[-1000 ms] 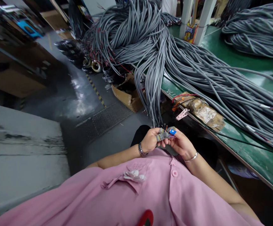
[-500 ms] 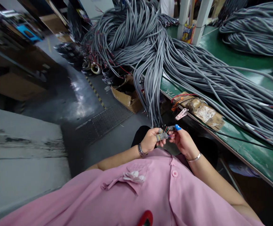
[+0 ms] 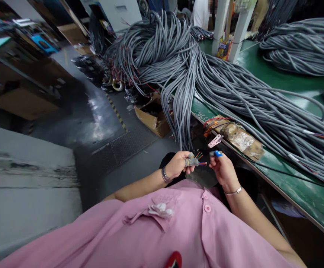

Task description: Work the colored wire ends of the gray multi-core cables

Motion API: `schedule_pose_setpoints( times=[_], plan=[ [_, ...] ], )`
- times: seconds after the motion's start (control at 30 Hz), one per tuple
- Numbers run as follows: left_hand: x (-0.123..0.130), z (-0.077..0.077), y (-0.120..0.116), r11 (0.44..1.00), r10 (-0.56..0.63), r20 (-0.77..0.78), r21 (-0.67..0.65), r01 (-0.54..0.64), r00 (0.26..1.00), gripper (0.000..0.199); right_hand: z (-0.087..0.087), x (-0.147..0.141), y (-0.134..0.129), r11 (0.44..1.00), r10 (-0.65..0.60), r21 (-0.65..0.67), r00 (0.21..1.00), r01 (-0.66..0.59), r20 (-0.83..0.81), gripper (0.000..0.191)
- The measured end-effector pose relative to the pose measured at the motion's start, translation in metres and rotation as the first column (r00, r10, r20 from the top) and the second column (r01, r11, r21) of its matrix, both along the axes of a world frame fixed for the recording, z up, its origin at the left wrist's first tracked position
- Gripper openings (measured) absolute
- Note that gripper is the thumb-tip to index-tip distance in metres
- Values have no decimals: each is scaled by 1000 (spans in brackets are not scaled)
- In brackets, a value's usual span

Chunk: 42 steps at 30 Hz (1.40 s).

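My left hand [image 3: 180, 164], with grey finger covers on thumb and forefinger, pinches the end of a grey cable. Thin coloured wires [image 3: 202, 163] fan out past its fingertips, some upward and some to the right. Just right of the wire ends is my right hand [image 3: 222, 169], its thumb and fingers pressed together and a blue cover on the thumb. Whether anything is between those fingers is too small to tell. Grey cables [image 3: 182, 115] hang over the bench edge above my left hand.
The green bench [image 3: 309, 190] carries a large pile of grey cables, a taped cardboard piece [image 3: 244, 139] and a pink clip [image 3: 215, 140]. An open carton [image 3: 153, 123] sits on the floor. A person in white [image 3: 201, 14] is partly visible behind the bench.
My right hand has moved right, away from the wires and my left hand. The coloured wires now show more fully. The view has shifted slightly.
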<state>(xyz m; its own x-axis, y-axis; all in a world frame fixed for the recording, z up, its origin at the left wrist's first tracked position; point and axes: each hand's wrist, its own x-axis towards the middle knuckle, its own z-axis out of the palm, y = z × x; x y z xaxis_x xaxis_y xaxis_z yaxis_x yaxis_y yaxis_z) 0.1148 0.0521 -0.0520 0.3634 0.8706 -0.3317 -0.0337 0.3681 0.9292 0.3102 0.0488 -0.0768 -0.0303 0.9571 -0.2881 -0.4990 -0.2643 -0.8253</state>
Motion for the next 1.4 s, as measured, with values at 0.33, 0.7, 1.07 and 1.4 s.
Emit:
schedule_pose_setpoints(
  times=[0.33,0.7,1.07,1.4],
  plan=[
    [4,18,41,942,-279,248,-118,315,928,25,26,8,37,976,214,66,975,-209,-64,40],
    [17,10,64,892,-383,332,-109,438,862,20,12,-11,40,989,6,149,995,8,-95,50],
    [19,-4,73,870,-372,395,-168,464,840,24,14,-14,47,995,-33,77,934,65,-357,36],
    [20,-6,74,863,-390,361,-177,473,847,28,13,-12,43,997,40,79,941,-14,-337,47]
  ],
)
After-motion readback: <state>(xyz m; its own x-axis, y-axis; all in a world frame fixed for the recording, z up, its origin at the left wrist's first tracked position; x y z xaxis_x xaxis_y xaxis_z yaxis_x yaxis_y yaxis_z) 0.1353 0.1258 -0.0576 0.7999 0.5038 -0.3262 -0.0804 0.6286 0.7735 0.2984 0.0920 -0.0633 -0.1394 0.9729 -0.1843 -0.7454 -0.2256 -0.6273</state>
